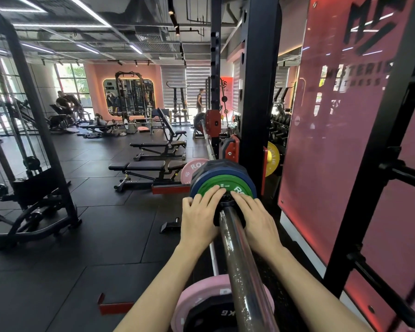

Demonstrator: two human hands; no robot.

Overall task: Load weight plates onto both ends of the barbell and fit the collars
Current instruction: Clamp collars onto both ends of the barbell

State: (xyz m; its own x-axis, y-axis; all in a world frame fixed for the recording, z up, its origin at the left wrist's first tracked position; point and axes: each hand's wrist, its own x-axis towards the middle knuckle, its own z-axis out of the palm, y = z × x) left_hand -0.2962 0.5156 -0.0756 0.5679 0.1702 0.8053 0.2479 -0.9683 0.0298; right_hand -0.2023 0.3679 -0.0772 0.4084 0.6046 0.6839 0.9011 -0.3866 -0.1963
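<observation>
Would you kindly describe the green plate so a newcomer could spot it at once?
Follow the steel barbell sleeve away from the camera to the plates stacked beside the black rack upright. The green plate is the outermost and smallest, in front of a blue plate, under both hands' fingertips.

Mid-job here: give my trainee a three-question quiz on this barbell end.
1. True or false: the green plate is the outermost plate on the sleeve.
2. What do the left hand and right hand press on? A) black collar B) yellow plate C) bench
3. Fill in: the plate directly behind the green one is ____.

Key: 1 true; 2 A; 3 blue.
</observation>
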